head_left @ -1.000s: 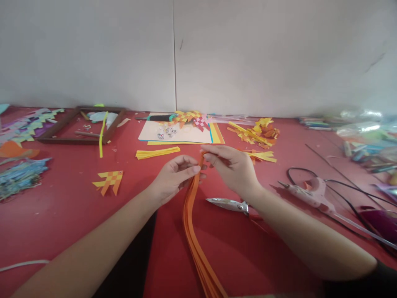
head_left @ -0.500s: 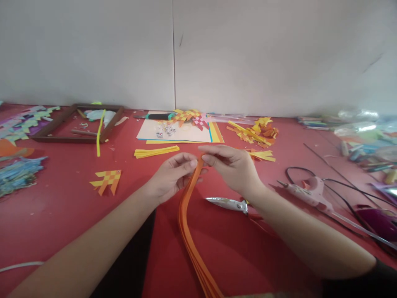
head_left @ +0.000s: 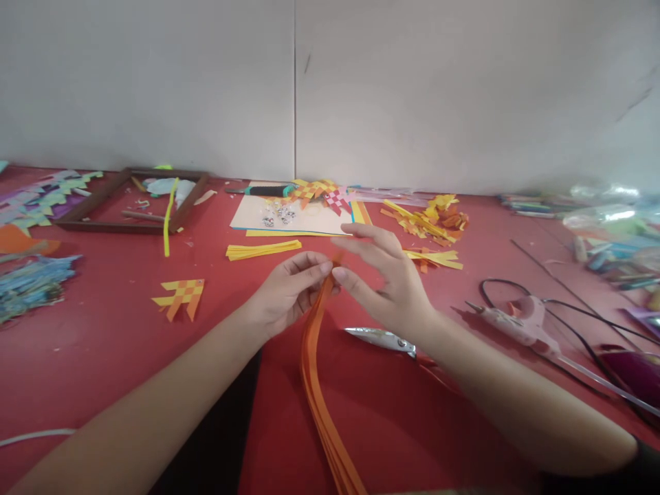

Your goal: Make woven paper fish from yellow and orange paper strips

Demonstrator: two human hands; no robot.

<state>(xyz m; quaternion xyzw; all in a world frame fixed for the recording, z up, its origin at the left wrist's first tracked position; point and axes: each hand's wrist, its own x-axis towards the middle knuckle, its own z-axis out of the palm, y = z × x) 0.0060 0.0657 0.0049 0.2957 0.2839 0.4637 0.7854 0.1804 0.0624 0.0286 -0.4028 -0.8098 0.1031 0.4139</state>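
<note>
A bundle of long orange paper strips [head_left: 316, 371] rises in a curve from the table's near edge. My left hand [head_left: 296, 285] pinches its upper end between thumb and fingers. Beside that end is my right hand [head_left: 386, 275], its thumb tip touching or nearly touching the strips and its fingers raised and spread. Scissors [head_left: 379, 337] lie under my right wrist, blades pointing left, handles partly hidden by the forearm. Left of my hands rests a woven yellow-and-orange paper fish [head_left: 181, 297]. Yellow paper strips [head_left: 262, 250] lie just beyond my left hand.
A pink glue gun [head_left: 515, 320] with a black cord lies at right. Paper sheets [head_left: 304, 223] sit at the back, near a pile of yellow and orange scraps [head_left: 433, 218]. A brown frame [head_left: 93, 206] and blue strips [head_left: 36, 282] occupy the left of the red table [head_left: 103, 371].
My right fingers have opened and lifted off the top of the orange strips. My left hand keeps its pinch. The view has shifted slightly.
</note>
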